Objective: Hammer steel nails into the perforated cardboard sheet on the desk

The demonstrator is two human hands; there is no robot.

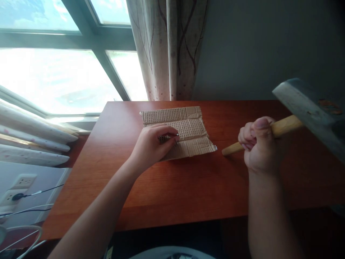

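Observation:
A piece of brown corrugated cardboard point(191, 127), creased and covered in rows of small dark holes, lies on the wooden table point(172, 194). My left hand point(153, 142) rests on its left part, thumb and index finger pinched around what looks like a small nail point(177, 135). Only a tiny bright tip of it shows; the fingers cover the rest. To the right, raised above the table, my right hand point(258, 142) is wrapped around the wooden handle of an axe point(287, 126). Its broad grey metal head points up and right, partly out of view.
Behind the table hang a patterned curtain point(172, 50) and a dark wall point(256, 50). A bright window point(54, 79) is at the left. Below it are wall sockets point(23, 181) with a plug and several cables. A pale rounded rim point(172, 251) shows at the bottom.

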